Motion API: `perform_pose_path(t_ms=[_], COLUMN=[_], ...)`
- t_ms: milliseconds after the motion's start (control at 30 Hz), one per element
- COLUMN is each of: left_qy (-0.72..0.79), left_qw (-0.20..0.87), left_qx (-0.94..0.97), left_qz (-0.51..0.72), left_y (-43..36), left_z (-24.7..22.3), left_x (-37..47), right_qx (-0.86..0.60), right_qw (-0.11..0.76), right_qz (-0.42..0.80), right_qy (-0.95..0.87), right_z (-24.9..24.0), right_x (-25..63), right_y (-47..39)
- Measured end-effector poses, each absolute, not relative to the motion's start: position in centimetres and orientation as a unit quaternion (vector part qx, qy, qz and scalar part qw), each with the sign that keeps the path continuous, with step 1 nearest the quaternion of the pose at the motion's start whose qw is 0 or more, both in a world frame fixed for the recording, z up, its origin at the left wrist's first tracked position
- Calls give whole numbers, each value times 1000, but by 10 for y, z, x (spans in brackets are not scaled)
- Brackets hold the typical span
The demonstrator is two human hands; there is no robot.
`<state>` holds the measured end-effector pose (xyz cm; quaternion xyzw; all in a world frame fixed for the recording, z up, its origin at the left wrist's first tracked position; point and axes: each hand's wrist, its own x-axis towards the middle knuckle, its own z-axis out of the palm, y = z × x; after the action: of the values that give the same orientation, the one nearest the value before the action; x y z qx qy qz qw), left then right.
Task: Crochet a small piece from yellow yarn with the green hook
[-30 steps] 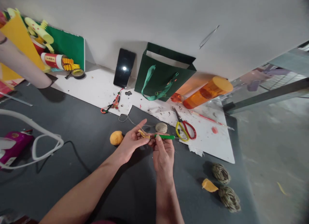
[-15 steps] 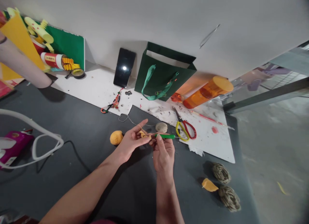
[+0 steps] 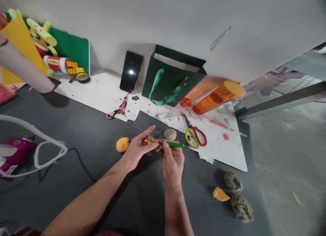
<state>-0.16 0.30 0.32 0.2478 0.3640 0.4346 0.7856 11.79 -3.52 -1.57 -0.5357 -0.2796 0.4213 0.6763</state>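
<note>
Near the middle, my left hand (image 3: 138, 149) pinches a small yellow crocheted piece (image 3: 150, 142), its index finger raised with a thin thread over it. My right hand (image 3: 172, 161) grips a green-handled crochet hook (image 3: 173, 144), its tip at the yellow piece. Left of my left hand lies a yellow yarn ball (image 3: 122, 145). A beige yarn ball (image 3: 170, 134) sits just beyond the hands, a loose thread near it. Scissors (image 3: 194, 134) with yellow and red handles lie to the right, on white board.
Behind stand a phone (image 3: 131, 71), a green paper bag (image 3: 174, 76) and an orange bottle (image 3: 219, 96). Two grey-green yarn bundles (image 3: 233, 181) and a yellow piece (image 3: 220, 194) lie right. A white cable (image 3: 33, 127) and purple device (image 3: 17, 153) are left.
The hook and my right fingers have shifted slightly left, toward my left hand. The yellow piece has tilted and shows less between the fingers.
</note>
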Motion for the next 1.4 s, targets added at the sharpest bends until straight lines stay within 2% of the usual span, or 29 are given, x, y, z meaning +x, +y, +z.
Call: perform_pose_path(t_ms=[267, 533, 1033, 1400], left_qy=[354, 332, 305, 261], left_qw=[798, 844, 857, 877], left_qx=[195, 134, 122, 147], left_qz=[446, 399, 398, 376], left_y=[1, 1, 3, 4], left_z=[6, 0, 2, 1], left_x=[0, -3, -4, -6], right_qx=[-586, -524, -545, -511], right_qw=[652, 700, 687, 702], right_qz=[286, 389, 369, 418], right_qy=[-387, -291, -308, -266], right_z=[-16, -12, -8, -6], right_x=[112, 111, 113, 112], right_y=[-39, -37, -40, -37])
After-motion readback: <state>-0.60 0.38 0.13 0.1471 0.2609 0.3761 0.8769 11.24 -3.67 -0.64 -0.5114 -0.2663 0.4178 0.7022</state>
